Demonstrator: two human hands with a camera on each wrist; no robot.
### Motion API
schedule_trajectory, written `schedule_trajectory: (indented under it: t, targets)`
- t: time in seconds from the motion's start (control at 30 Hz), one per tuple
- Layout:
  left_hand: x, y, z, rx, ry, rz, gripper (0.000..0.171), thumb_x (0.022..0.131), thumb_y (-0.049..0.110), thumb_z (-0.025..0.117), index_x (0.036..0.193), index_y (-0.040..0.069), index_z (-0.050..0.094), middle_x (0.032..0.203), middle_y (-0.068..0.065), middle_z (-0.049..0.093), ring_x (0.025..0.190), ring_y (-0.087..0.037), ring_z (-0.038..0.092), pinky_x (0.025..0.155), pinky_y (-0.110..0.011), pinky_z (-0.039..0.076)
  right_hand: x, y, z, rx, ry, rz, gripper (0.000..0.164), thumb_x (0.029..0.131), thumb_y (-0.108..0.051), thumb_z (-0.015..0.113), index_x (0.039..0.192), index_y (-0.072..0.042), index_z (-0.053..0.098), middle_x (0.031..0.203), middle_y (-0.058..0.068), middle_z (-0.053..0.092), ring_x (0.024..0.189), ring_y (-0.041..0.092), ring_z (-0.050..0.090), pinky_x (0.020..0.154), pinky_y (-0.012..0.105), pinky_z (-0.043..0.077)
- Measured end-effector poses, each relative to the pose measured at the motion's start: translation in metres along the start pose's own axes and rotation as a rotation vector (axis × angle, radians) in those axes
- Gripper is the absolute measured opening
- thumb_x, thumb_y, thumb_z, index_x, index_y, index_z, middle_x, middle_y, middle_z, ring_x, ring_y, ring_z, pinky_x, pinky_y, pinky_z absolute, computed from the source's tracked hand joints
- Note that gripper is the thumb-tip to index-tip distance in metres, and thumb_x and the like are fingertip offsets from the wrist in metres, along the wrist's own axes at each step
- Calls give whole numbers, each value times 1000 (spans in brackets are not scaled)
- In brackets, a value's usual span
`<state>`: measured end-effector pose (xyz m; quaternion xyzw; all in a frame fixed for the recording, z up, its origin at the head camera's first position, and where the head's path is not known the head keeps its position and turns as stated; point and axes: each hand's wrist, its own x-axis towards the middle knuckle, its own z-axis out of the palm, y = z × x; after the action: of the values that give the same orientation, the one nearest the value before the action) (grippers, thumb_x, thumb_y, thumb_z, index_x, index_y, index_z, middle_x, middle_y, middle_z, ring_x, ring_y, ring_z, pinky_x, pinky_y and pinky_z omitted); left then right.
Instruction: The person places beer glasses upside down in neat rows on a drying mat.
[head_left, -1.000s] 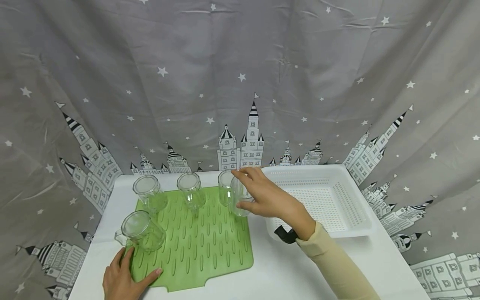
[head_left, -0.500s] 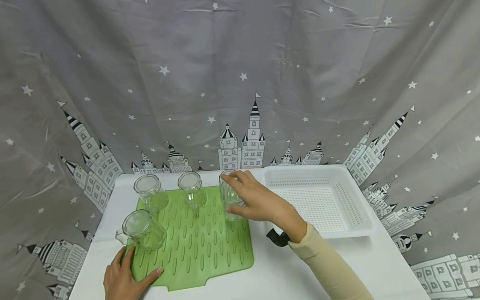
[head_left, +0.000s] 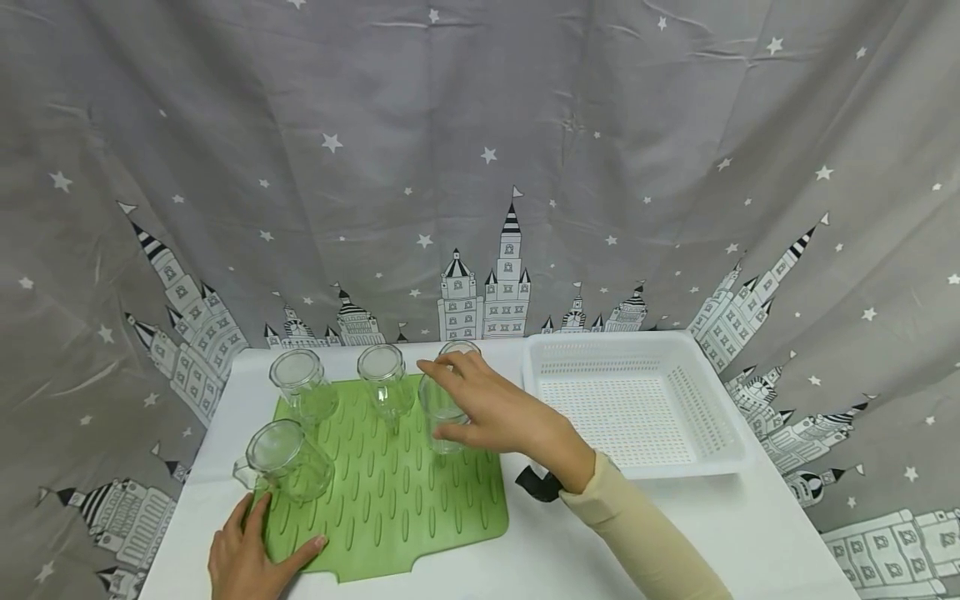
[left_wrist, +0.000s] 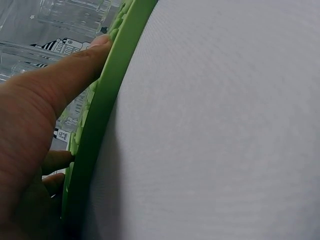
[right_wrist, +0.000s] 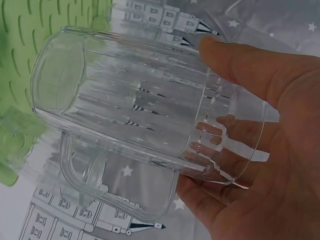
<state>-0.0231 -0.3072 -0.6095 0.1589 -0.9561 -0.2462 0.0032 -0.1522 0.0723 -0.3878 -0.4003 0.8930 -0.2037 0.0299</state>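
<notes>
Over the green mat (head_left: pixel 397 492), the right hand (head_left: pixel 502 412) grips a clear glass mug (head_left: pixel 442 417), fingers and thumb curled round its ribbed wall, near the mat's far right part. At the mat's near left corner, the left hand (head_left: pixel 243 558) lies with fingers spread, pressing the edge. Beside it stands another mug (head_left: pixel 288 458). A white basket (head_left: pixel 720 417) sits right.

A white surface (head_left: pixel 637 542) fills the view from 4 to 8 o'clock; behind it, from 9 to 3, hangs a grey curtain (head_left: pixel 480 125) printed with white stars and castles
</notes>
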Motion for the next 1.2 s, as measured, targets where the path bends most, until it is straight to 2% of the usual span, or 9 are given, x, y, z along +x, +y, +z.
schedule_trajectory:
  t: [0.13, 0.43, 0.63, 0.73, 0.8, 0.9, 1.07, 1.13, 1.2]
  targets:
    - [0, 2, -1, 2, -9, -3, 127, 74, 67, 88, 163, -1, 30, 167, -35, 20, 134, -56, 36, 114, -74, 30, 3, -5, 2, -5, -3, -14, 88, 99, -41, 79, 170, -17, 32, 161, 7, 47, 140, 20, 47, 116, 36, 52]
    - [0, 5, -2, 8, -14, -4, 126, 74, 67, 88, 163, -1, 31, 168, -34, 19, 135, -55, 36, 114, -74, 31, 8, -15, 6, -23, -17, -23, 89, 100, -43, 78, 171, -19, 30, 163, 7, 45, 143, 20, 48, 116, 36, 54]
    - [-5, 6, 0, -35, 2, 10, 121, 75, 60, 89, 161, -5, 34, 166, -37, 21, 147, -62, 29, 118, -79, 28, 8, -17, 7, -28, -29, -10, 88, 100, -44, 77, 171, -23, 29, 163, 7, 45, 146, 21, 47, 118, 37, 53]
    - [-11, 9, 0, -78, 27, -22, 117, 76, 55, 91, 160, -3, 35, 166, -36, 23, 149, -64, 26, 117, -83, 27, 9, -17, 8, -30, -28, -10, 88, 100, -44, 77, 171, -24, 30, 163, 7, 46, 146, 21, 47, 117, 38, 54]
    - [-17, 13, -1, -111, 56, -53, 112, 77, 51, 92, 159, 0, 38, 165, -35, 26, 149, -64, 27, 116, -83, 28, 9, -17, 8, -33, -28, -13, 89, 100, -45, 77, 171, -24, 29, 163, 7, 45, 146, 22, 47, 117, 37, 54]
    - [-25, 20, 0, -163, 128, -55, 100, 79, 44, 92, 156, 3, 44, 161, -33, 35, 146, -61, 31, 114, -80, 30, 9, -17, 7, -29, -29, -12, 89, 100, -44, 77, 171, -24, 29, 163, 8, 45, 146, 22, 47, 117, 38, 54]
    - [-37, 36, 6, -215, 268, 34, 78, 77, 31, 93, 141, 2, 58, 142, -32, 57, 133, -55, 48, 109, -74, 35, 10, -18, 8, -14, -47, -2, 89, 100, -43, 77, 172, -24, 28, 165, 8, 44, 149, 23, 45, 120, 40, 52]
    - [-41, 46, 7, -255, 250, 49, 73, 80, 31, 93, 139, 3, 61, 137, -29, 61, 130, -53, 52, 108, -72, 38, 11, -19, 8, -8, -54, 2, 89, 100, -43, 77, 172, -24, 28, 166, 8, 43, 150, 24, 44, 121, 41, 52]
    - [-44, 59, 5, -307, 197, 51, 71, 83, 32, 93, 141, 5, 61, 137, -26, 62, 131, -50, 55, 108, -70, 42, 11, -20, 8, -10, -57, 1, 89, 101, -43, 77, 172, -24, 28, 166, 9, 43, 151, 26, 44, 122, 43, 51]
